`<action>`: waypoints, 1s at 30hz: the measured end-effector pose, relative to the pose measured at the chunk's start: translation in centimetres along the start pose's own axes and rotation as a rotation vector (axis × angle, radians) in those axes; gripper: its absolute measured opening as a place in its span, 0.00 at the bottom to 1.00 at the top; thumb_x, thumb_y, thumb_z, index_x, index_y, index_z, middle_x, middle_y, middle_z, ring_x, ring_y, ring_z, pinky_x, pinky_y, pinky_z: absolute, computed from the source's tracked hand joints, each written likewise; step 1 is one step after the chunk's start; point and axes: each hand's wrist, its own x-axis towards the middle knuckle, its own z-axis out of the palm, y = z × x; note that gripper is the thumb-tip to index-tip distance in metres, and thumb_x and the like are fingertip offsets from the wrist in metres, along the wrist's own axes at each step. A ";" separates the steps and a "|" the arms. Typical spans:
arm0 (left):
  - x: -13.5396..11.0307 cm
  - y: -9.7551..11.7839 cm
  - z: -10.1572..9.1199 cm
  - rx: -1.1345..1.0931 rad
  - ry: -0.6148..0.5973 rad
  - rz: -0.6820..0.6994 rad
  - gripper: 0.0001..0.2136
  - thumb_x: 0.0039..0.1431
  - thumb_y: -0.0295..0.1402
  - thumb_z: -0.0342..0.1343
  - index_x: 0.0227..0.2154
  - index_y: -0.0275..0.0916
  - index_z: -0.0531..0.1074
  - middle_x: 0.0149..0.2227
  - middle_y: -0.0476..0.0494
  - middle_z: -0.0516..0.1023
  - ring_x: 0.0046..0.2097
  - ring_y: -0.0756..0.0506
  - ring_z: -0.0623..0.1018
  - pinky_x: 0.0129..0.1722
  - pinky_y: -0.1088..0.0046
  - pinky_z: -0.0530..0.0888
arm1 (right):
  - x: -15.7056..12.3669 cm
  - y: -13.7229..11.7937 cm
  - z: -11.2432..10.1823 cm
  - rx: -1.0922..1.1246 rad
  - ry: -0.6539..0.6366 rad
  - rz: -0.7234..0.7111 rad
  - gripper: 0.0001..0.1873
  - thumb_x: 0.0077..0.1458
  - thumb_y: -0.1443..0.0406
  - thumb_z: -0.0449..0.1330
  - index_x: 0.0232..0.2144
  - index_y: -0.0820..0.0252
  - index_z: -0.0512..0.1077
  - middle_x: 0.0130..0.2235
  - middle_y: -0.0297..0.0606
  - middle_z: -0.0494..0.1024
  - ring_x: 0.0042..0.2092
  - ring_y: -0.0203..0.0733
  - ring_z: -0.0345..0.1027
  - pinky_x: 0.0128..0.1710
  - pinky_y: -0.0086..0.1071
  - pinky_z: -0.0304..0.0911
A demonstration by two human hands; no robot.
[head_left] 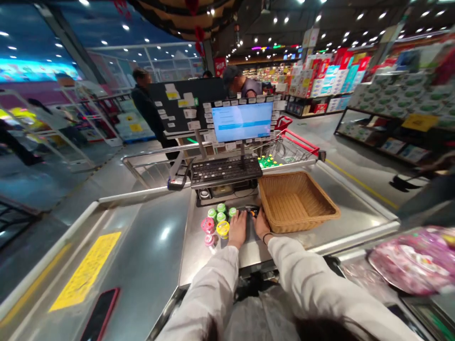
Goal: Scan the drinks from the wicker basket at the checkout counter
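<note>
I stand at a supermarket checkout counter. My left hand and my right hand rest side by side on the steel surface, both curled around a dark handheld device with an orange part, likely a barcode scanner. Just left of my left hand stand several small bottles with green, pink and yellow caps. An empty wicker basket sits right of my right hand. Behind them are a black keyboard and a lit monitor.
A phone in a red case lies at the counter's near left beside a yellow sticker. A shopping trolley holds green-capped items behind the till. Pink-wrapped goods lie at right. Two people stand behind the monitor; stocked shelves fill the right.
</note>
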 end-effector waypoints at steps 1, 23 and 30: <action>0.0 0.2 -0.1 0.002 0.004 0.010 0.35 0.62 0.19 0.42 0.73 0.39 0.50 0.72 0.36 0.58 0.74 0.38 0.53 0.71 0.53 0.57 | -0.3 -0.2 -0.5 0.001 -0.007 -0.013 0.23 0.64 0.55 0.62 0.57 0.58 0.69 0.58 0.43 0.73 0.54 0.47 0.71 0.53 0.48 0.71; -1.4 7.2 -1.7 -0.472 0.318 0.230 0.40 0.56 0.47 0.54 0.66 0.82 0.38 0.71 0.76 0.52 0.71 0.32 0.59 0.64 0.38 0.64 | -24.0 22.0 -19.2 -0.159 0.224 0.575 0.29 0.60 0.71 0.56 0.63 0.64 0.62 0.66 0.55 0.63 0.68 0.55 0.53 0.69 0.51 0.48; 0.4 11.7 -3.2 -0.558 0.279 0.309 0.43 0.52 0.46 0.56 0.67 0.79 0.39 0.71 0.75 0.52 0.72 0.29 0.55 0.67 0.36 0.58 | -29.9 27.8 -22.4 -0.282 0.178 0.840 0.32 0.55 0.70 0.61 0.62 0.61 0.65 0.67 0.53 0.63 0.68 0.54 0.53 0.66 0.45 0.52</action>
